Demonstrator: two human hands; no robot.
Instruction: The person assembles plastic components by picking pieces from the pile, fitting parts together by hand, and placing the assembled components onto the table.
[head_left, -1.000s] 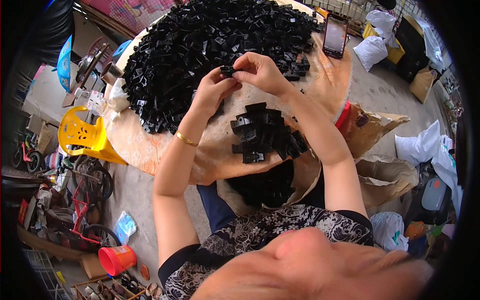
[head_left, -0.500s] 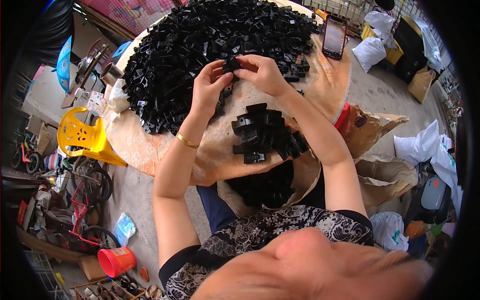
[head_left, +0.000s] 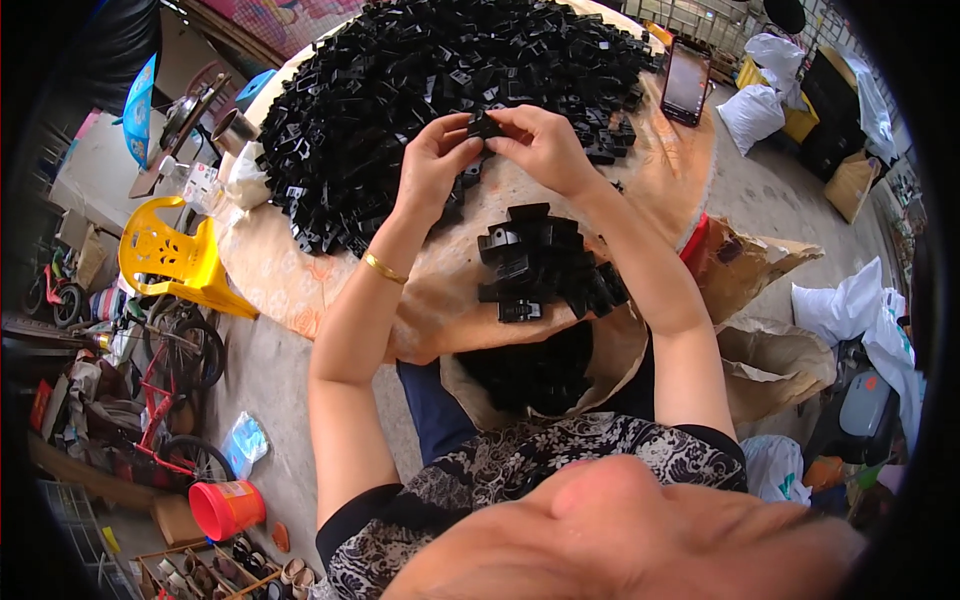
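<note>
Between the fingertips of both hands I hold a small black plastic part [head_left: 484, 125], just in front of a big heap of black plastic parts [head_left: 400, 100]. My left hand [head_left: 437, 160] pinches it from the left, a gold bangle on that wrist. From the right, my right hand [head_left: 546, 148] grips the same part with thumb and fingers. A smaller pile of black parts [head_left: 540, 262] lies nearer me on the cloth-covered table [head_left: 330, 295]. Below the table's near edge, an open brown paper sack [head_left: 625, 365] has black parts in it.
A phone [head_left: 687, 82] stands upright at the table's right side. More brown paper sacks [head_left: 770, 365] stand right of the table. A yellow plastic chair [head_left: 170, 255] is at the left, with a bicycle [head_left: 165, 400] and a red bucket [head_left: 228, 510] on the floor.
The view has shifted slightly, so the table and things around it sit a little further right. Both hands still hold the small black part, which appears slightly turned.
</note>
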